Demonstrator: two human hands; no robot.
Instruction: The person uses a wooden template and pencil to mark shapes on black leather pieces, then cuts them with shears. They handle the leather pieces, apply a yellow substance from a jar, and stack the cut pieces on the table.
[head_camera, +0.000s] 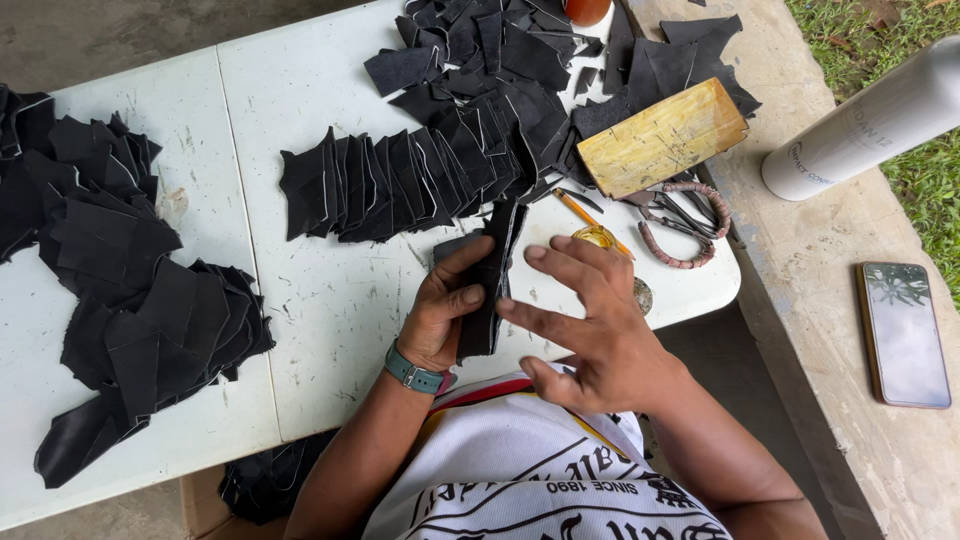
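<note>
I see left hand (440, 310) fingers clamping the edge-on stack of black leather pieces (490, 285); right hand (590, 320) fingers splayed loose against it, over white counter (330, 290).

Beside one wooden block (662, 136): one pair of scissors (680, 215), one pencil (590, 215), one phone (903, 333), one white bottle (860, 125), two hands, black leather pieces (400, 185) too many to count.

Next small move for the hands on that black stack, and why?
Probably press the right hand flat against the stack to square its edges. The left hand grips the black pieces upright on the table, the pieces look unevenly aligned, and the right fingers are spread open beside them.
</note>
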